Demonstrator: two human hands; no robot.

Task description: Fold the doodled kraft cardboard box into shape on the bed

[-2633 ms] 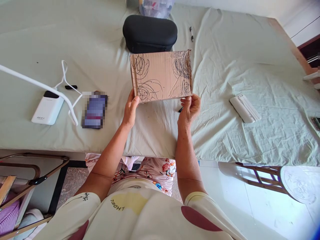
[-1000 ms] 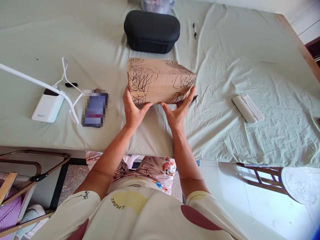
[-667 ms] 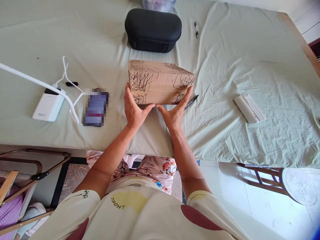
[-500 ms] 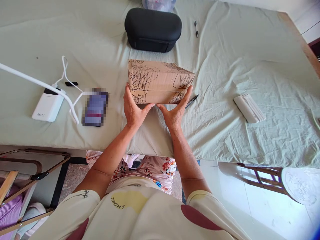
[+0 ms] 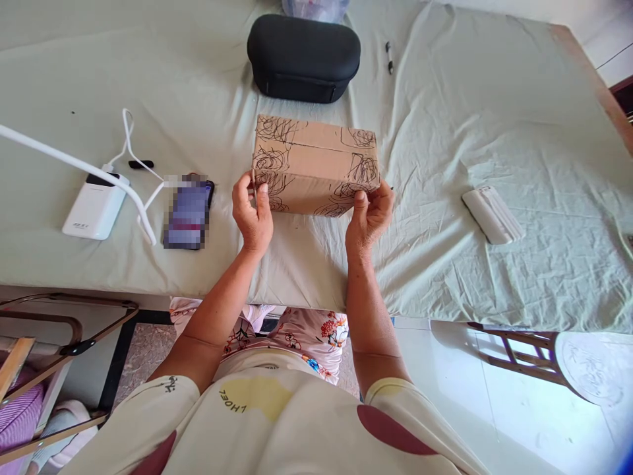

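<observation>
Take the black case (image 5: 304,59) as reference; "near" denotes the side facing the person. The cardboard box (image 5: 316,158) is on the near side of the case, directly in front of it and not touching it. Black scribbles mark its visible faces. The left hand (image 5: 253,214) is clamped on the box's left end, and the right hand (image 5: 368,214) on its right end. Both thumbs press the near face. Whether the box bears on the green cloth (image 5: 435,165) cannot be determined.

The pen (image 5: 390,58) lies just right of the case. The phone (image 5: 188,214), blurred, lies to the near left of the case; the power bank (image 5: 93,208), with a white cable (image 5: 127,135) attached, lies farther left. The white device (image 5: 493,214) lies to the near right, well apart from the case. The plastic tub (image 5: 316,9) is directly behind the case.
</observation>
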